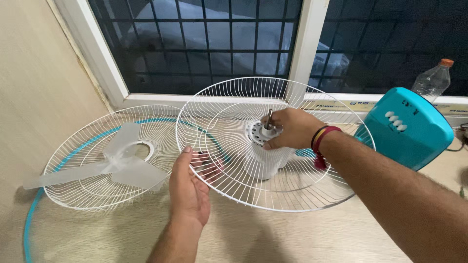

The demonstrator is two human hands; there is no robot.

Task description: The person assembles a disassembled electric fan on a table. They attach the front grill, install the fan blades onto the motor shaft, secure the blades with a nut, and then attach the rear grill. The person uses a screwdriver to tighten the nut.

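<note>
Right hand [292, 129] seemingly hides the nut [268, 130] on rear grille [234, 180].

**Bench and items resting on it**

Bench [302, 238]: pale wood-grain surface, set against a window wall.
- White wire fan guard [83, 190], lying flat at left, with a translucent fan blade [122, 168] in it.
- Teal ring [28, 219], curving along the bench beside that guard.
- Teal fan base [414, 134] with white buttons, at right.
- Clear plastic bottle [433, 80], orange cap, behind the base.
</note>
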